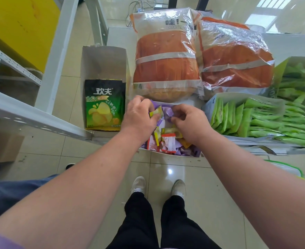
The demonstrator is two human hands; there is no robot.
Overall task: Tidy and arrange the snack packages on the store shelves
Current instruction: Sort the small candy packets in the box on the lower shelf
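Observation:
A low display box [167, 153] on the white shelf [117, 36] holds several small snack packets in purple, yellow, orange and red [168, 141]. Both my hands are inside it. My left hand [139, 116] pinches a small yellow-green packet [156, 113]. My right hand [190, 121] has its fingers curled on a purple packet [167, 112]. To the left stands a grey carton [103, 62] with a green chip bag [104, 105] upright in it.
Two big clear bags of orange snacks [166, 56] [234, 60] lie behind the box. Cartons of light green packets [256, 119] fill the right. A white rack frame [31, 112] and a yellow box [18, 24] stand left. My shoes [158, 186] rest on the tiled floor.

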